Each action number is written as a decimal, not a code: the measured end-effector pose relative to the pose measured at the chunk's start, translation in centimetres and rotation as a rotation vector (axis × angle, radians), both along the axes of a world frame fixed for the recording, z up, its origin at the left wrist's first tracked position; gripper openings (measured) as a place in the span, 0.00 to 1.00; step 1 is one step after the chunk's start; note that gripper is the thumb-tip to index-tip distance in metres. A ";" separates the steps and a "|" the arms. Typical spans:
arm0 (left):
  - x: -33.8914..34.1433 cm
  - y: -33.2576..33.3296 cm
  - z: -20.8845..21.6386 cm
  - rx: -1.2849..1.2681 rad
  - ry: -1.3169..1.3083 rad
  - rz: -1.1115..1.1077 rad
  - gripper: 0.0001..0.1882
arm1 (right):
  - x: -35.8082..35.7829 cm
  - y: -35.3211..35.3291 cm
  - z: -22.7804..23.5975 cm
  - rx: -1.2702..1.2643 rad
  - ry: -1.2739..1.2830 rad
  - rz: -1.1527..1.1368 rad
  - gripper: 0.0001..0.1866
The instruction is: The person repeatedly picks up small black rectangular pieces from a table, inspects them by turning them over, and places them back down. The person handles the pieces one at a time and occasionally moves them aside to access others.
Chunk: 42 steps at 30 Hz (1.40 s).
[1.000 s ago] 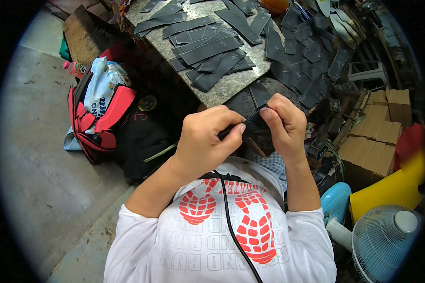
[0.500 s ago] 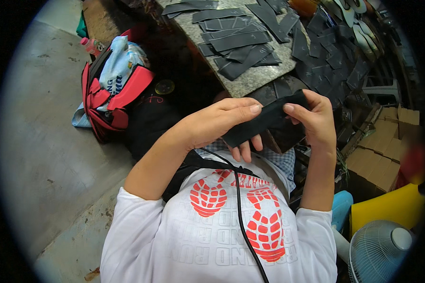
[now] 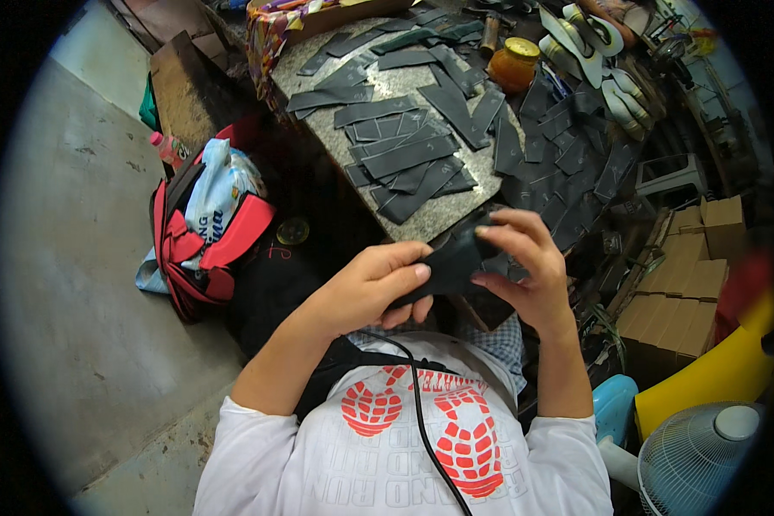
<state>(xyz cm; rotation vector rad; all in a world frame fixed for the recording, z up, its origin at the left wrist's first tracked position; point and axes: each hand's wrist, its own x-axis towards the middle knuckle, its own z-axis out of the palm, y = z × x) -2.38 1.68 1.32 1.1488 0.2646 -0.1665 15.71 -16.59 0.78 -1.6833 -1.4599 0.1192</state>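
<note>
A short strip of black, leather-like material is in front of my waist, bent rather than flat. My left hand grips its left end, thumb on top and fingers underneath. At the other end is my right hand, its thumb and fingers spread apart around the strip; whether a fingertip touches it I cannot tell. Just beyond, many similar black pieces lie overlapping on a speckled stone tabletop. More dark cut pieces are heaped to its right.
An orange-filled jar and pale shoe-like forms stand at the far right. Cardboard boxes, a yellow object and a fan are on my right. A red and black bag sits left on the floor. A black cable hangs down my shirt.
My right thumb and fingers have parted from their pinch on the strip's right end. The left hand still grips it. The view has tilted up, bringing in more of the tabletop and the jar.
</note>
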 end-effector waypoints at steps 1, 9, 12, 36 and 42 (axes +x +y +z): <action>0.0 0.0 0.2 0.010 0.007 -0.014 0.10 | 0.1 0.0 0.1 0.006 -0.040 -0.018 0.24; 0.9 1.5 0.9 -0.056 -0.080 0.071 0.14 | 1.1 0.7 0.0 0.164 0.939 -0.202 0.13; 0.9 1.9 2.3 0.157 -0.076 0.030 0.14 | 2.8 2.1 0.4 0.233 1.320 -0.144 0.12; 30.7 21.8 10.4 0.580 -0.458 0.208 0.16 | 2.5 -5.9 -0.8 0.029 1.028 -0.244 0.07; 31.7 25.5 0.0 0.992 0.096 0.280 0.21 | 2.3 -7.2 -1.7 -0.012 1.003 -0.378 0.07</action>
